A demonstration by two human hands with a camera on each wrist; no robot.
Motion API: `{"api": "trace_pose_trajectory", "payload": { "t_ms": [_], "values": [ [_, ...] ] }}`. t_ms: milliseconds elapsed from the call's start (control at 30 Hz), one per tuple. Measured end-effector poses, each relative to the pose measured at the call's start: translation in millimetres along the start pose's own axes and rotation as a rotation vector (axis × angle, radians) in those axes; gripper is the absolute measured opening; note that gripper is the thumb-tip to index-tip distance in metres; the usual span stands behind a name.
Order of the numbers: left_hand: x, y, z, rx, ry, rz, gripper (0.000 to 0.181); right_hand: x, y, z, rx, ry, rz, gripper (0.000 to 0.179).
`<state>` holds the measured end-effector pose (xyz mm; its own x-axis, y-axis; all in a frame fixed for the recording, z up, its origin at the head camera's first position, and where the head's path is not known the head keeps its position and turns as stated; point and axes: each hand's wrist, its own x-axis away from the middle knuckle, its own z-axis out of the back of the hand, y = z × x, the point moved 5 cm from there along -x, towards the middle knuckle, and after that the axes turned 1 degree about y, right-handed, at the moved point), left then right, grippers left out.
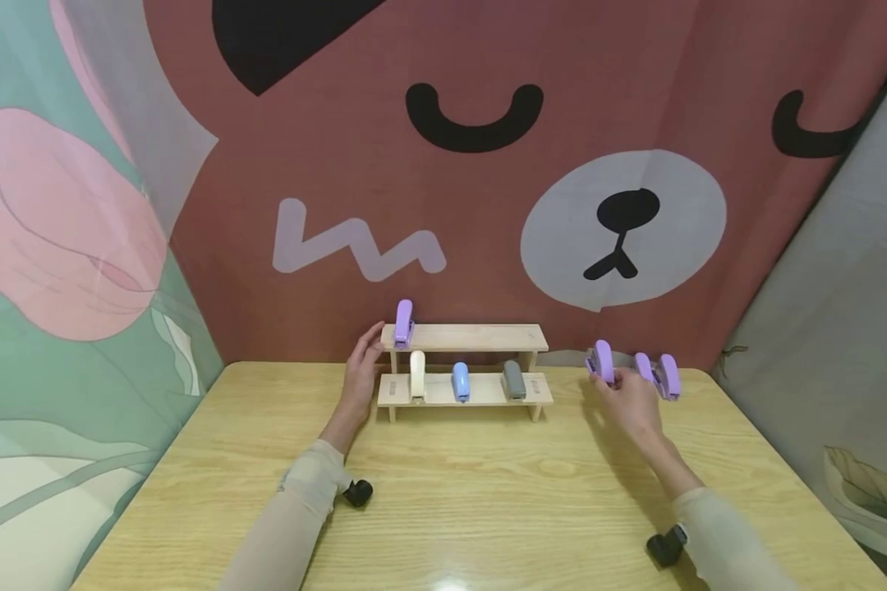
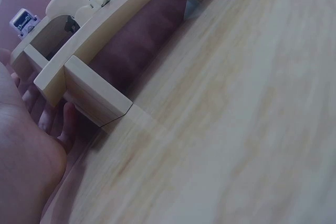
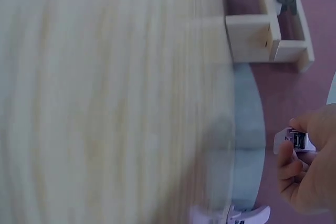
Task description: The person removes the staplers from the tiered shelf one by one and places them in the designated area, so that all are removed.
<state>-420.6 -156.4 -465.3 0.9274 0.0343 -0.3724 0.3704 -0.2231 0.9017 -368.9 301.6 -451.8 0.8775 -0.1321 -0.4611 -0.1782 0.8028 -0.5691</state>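
Right sleeve over bench; right grip pinching purple stapler.
Two purple staplers just right of that grip: sideways swing could clip them. Loose pinch could drop the held one. Left grip, relaxed beside wooden rack, might nudge it.

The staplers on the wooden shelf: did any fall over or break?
Nothing stands out. The purple stapler on the upper tier, and the cream stapler, blue stapler and gray stapler on the lower tier, all sit upright, with no damage showing.
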Motion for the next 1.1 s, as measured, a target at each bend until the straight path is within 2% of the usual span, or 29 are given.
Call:
{"api": "trace_pose_trajectory", "payload": {
  "t_ms": [200, 400, 700, 1100],
  "values": [
    [1.0, 0.4, 0.2, 0.000, -0.011, 0.005, 0.047, -4.4, 13, 2, 0.008, -0.043, -0.014, 0.025],
    [-0.3, -2.5, 1.8, 0.017, -0.007, 0.004, 0.047, -10.3, 30, -1, 0.019, -0.124, -0.087, 0.037],
    [-0.5, -0.9, 4.1, -0.002, 0.010, -0.010, 0.046, -23.5, 36, -5, 0.088, -0.144, -0.133, 0.043],
    [0.6, 1.0, 3.2, -0.008, 0.014, -0.008, 0.047, -24.5, 47, -11, 0.125, -0.138, -0.212, 0.029]
  ]
}}
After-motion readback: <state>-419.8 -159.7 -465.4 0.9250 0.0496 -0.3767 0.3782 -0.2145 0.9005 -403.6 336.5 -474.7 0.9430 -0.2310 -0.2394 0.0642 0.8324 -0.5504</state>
